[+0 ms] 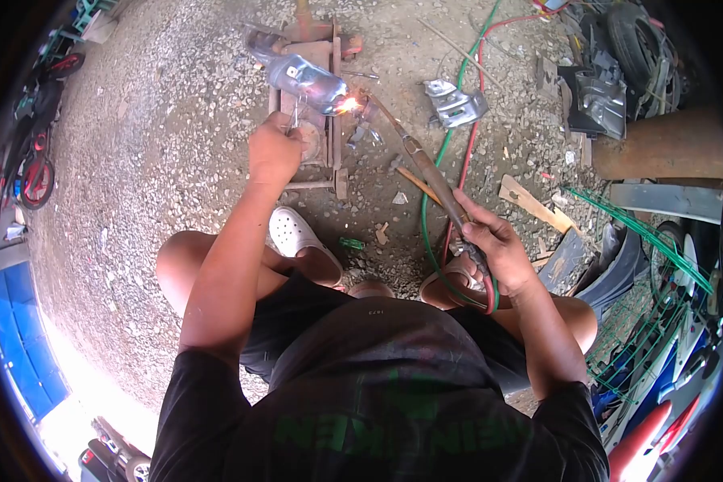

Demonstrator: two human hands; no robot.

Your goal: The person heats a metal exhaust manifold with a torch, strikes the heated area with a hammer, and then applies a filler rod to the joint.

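In the head view my right hand point(498, 245) is wrapped around the handle of a gas welding torch point(430, 170), whose tip points up and left. A bright flame with sparks point(348, 104) burns at the end of a shiny metal exhaust muffler point(301, 78). That muffler lies tilted across a low rusty metal stand point(336, 145). My left hand point(275, 150) is closed just below the muffler, pinching a thin metal rod point(296, 112) that points up toward it. The fingertips are partly hidden.
A green hose point(446, 157) and a red hose point(467, 149) run from the torch across the gravel. A bent metal piece point(454, 104) lies beside them. Wood scraps point(530, 201), a rusty cylinder point(663, 145) and green wire mesh point(647, 237) are at right. Motorbikes point(36, 153) stand far left.
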